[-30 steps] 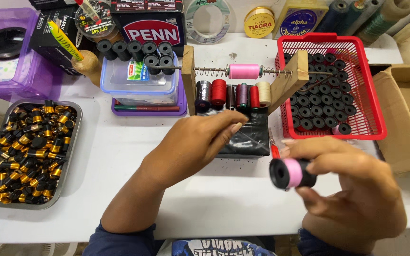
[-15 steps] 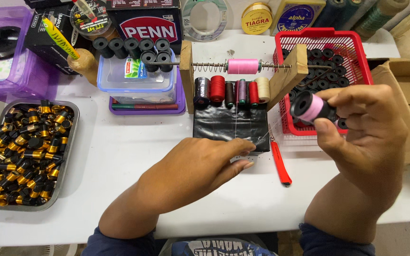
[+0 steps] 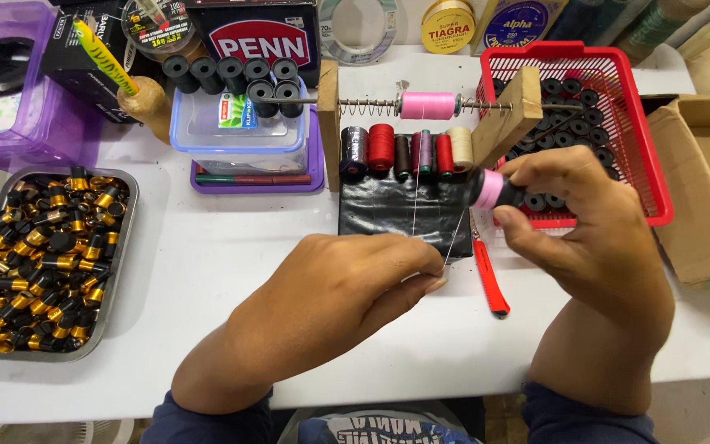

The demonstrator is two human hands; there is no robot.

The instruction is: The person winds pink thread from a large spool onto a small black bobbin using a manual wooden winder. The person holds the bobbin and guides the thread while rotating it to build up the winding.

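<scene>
Right hand (image 3: 585,222) raised above table (image 3: 232,247), fingers closed on small black tube wound with pink thread (image 3: 491,189), held at fingertips on hand's left side. Left hand (image 3: 347,288) lower, resting near table, thumb and forefinger pinched on fine thread (image 3: 456,234) running up to held tube. Second strand rising from pinch toward pink spool (image 3: 426,104) on spring-loaded rod between wooden uprights, beyond both hands. Row of coloured spools (image 3: 408,152) and black block (image 3: 388,214) directly beyond left hand. Red cutter (image 3: 488,275) lying between hands. Red basket of black tubes (image 3: 618,131) behind right hand. Metal tray of gold-and-black parts (image 3: 43,259) well left of left hand.
</scene>
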